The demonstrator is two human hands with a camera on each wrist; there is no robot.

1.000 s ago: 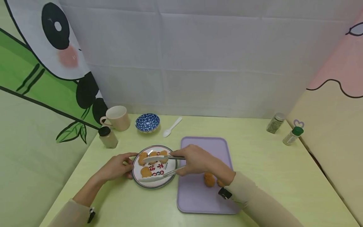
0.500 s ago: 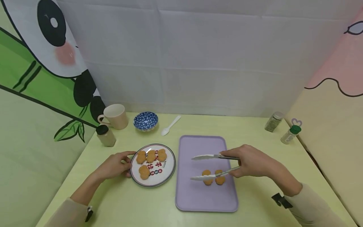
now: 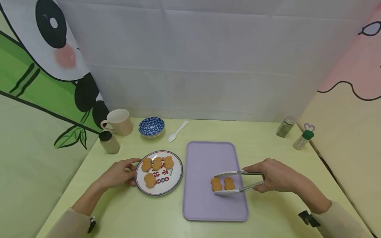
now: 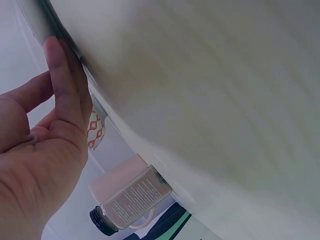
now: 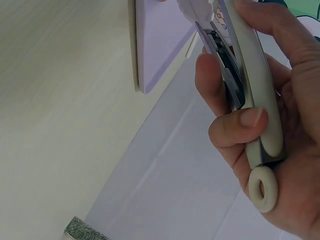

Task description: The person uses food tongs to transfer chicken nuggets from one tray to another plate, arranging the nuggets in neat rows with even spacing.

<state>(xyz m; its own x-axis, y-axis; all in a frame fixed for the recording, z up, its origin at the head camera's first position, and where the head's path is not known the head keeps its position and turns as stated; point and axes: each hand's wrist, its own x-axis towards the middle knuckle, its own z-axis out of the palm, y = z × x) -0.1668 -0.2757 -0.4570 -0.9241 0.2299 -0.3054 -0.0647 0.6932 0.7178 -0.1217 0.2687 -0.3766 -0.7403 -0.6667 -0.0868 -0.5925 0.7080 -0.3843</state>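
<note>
My right hand grips a pair of tongs with white tips, its pale handle lying in the fingers. The spread tips lie either side of two golden-brown nuggets on a lilac tray, one tip beyond them and one along their near ends. My left hand touches the left rim of a round white plate printed with red characters. Several nuggets sit on this plate. In the left wrist view, the left fingers reach fairly straight to the plate's edge.
Behind the plate stand a pink mug, a black-capped jar, a blue patterned bowl and a white spoon. Two spice jars, one green-capped and one of dried herbs, stand back right. A pale cloth rises behind the table.
My right hand has carried the tongs rightward from over the plate to the tray, and their tips now flank the two nuggets. My left hand stays at the plate rim.
</note>
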